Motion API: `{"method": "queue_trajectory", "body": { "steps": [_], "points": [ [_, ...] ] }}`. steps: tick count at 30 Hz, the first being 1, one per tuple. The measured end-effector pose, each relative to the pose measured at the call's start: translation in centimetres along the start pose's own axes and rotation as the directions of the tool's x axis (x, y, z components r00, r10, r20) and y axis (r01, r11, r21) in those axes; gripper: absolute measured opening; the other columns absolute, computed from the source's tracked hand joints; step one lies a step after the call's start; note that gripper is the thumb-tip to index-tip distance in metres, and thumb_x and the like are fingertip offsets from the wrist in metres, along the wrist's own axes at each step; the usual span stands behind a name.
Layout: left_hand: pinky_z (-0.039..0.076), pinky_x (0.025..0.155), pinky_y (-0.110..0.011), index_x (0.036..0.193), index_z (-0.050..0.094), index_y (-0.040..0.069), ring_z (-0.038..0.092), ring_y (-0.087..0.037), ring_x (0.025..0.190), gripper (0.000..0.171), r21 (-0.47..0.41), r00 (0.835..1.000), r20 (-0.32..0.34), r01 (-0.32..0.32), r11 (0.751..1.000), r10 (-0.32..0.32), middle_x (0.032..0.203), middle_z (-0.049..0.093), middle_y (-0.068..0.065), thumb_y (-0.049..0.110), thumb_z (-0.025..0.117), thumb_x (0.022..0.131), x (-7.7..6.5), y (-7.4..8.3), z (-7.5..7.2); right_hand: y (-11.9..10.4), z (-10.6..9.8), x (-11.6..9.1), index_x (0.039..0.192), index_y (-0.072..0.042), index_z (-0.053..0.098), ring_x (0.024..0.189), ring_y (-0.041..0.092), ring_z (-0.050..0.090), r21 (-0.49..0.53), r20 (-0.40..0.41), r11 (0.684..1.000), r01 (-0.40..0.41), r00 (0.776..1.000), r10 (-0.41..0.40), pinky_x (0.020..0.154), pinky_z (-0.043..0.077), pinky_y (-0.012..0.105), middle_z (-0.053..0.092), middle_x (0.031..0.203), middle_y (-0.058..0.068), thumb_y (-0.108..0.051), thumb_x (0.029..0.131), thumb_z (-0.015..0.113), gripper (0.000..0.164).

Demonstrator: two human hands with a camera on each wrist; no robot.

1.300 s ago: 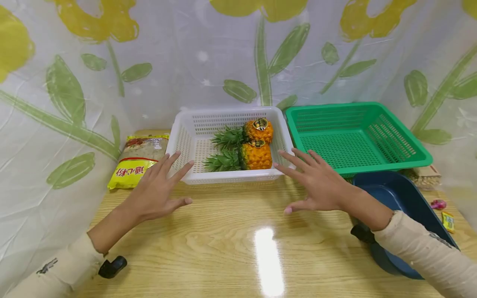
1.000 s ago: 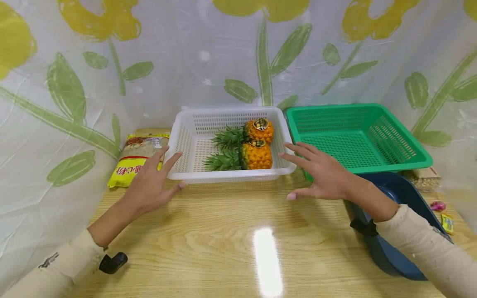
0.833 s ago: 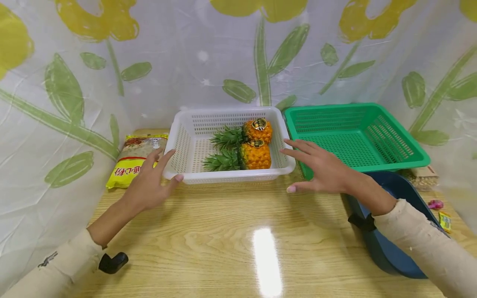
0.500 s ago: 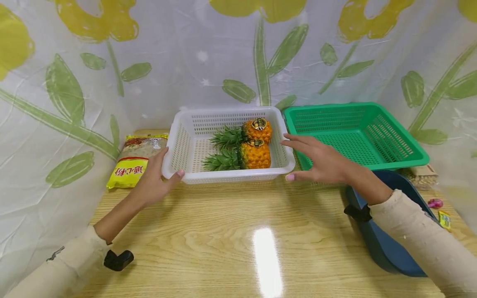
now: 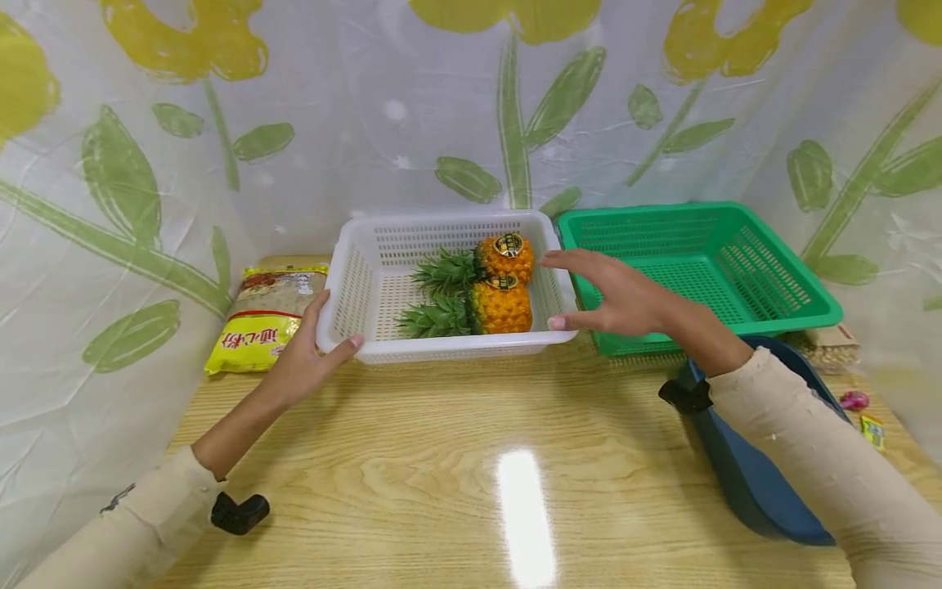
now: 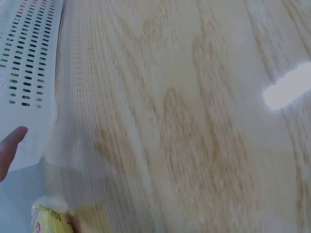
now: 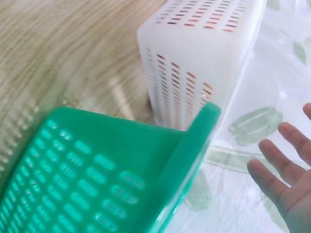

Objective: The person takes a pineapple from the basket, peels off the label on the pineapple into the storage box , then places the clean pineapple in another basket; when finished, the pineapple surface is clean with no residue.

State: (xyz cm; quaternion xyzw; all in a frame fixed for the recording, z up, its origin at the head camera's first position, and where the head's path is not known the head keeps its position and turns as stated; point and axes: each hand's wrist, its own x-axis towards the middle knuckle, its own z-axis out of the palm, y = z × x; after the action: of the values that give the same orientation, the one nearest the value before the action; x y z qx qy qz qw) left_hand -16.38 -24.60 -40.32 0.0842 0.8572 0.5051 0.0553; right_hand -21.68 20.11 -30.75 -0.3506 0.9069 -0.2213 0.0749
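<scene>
A white plastic basket (image 5: 379,348) stands at the back of the table, with two small pineapples (image 5: 504,307) lying inside near its right end, crowns to the left. My left hand (image 5: 302,360) grips the front left corner of this basket, thumb on the front rim and fingers along the left side. In the left wrist view only the thumb (image 6: 10,148) shows, over the basket's white wall. My right hand (image 5: 625,298) reaches over the right rim with straight, spread fingers, its thumb close to the front right corner. The right wrist view shows those fingers (image 7: 277,160) apart.
A green basket (image 5: 795,278) sits right beside the white one. In front of it a dark blue basin (image 5: 758,474) lies partly under my right forearm. A yellow food bag (image 5: 253,339) lies left. Small wrapped items (image 5: 872,429) are at the far right; a flowered curtain (image 5: 331,123) hangs behind.
My left hand has come from hovering near the white basket to its left corner. The right hand has moved forward and left over its right rim. The pineapples have not moved.
</scene>
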Motion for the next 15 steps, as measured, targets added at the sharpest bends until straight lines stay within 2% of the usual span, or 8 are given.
{"method": "queue_trajectory", "body": {
  "steps": [3,6,9,15],
  "points": [
    [0.055,0.094,-0.041,0.162,-0.008,0.022,0.047,-0.043,0.134,0.095,-0.071,1.0,0.009,0.016,0.997,-0.015,0.158,0.027,-0.026,0.036,0.062,0.1,0.1,0.0,0.1,-0.1,-0.4,0.5,0.156,-0.013,0.035,0.149,0.035,0.031,0.035,0.007,0.999,-0.006,1.0,0.005,0.117,0.03,0.059,0.033,0.162,0.01,-0.044,0.092,0.072,0.08],
    [0.056,0.089,-0.032,0.162,-0.008,0.024,0.047,-0.042,0.134,0.095,-0.111,1.0,0.01,0.025,0.994,-0.024,0.159,0.024,-0.025,0.034,0.062,0.1,0.1,0.1,0.1,-0.3,-0.8,1.2,0.156,-0.014,0.035,0.145,0.035,0.036,0.07,0.013,0.997,-0.012,1.0,0.012,0.113,0.035,0.058,0.035,0.161,0.009,-0.042,0.093,0.072,0.078],
    [0.056,0.088,-0.028,0.162,-0.008,0.025,0.047,-0.042,0.134,0.094,-0.124,1.0,0.005,0.029,0.992,-0.029,0.159,0.024,-0.025,0.032,0.063,0.1,0.0,0.1,0.1,-0.5,-1.4,1.9,0.156,-0.014,0.036,0.14,0.035,0.043,0.088,0.017,0.996,-0.014,1.0,0.013,0.108,0.041,0.056,0.037,0.159,0.008,-0.041,0.093,0.072,0.077],
    [0.055,0.086,-0.023,0.162,-0.007,0.026,0.046,-0.041,0.134,0.094,-0.14,1.0,-0.002,0.024,0.99,-0.025,0.159,0.025,-0.023,0.031,0.063,0.1,-0.1,0.0,0.2,-0.8,-2.4,3.5,0.154,-0.019,0.039,0.139,0.031,0.045,0.124,0.044,0.991,-0.046,0.998,0.04,0.108,0.043,0.053,0.038,0.158,0.005,-0.043,0.093,0.071,0.073]
  ]
}}
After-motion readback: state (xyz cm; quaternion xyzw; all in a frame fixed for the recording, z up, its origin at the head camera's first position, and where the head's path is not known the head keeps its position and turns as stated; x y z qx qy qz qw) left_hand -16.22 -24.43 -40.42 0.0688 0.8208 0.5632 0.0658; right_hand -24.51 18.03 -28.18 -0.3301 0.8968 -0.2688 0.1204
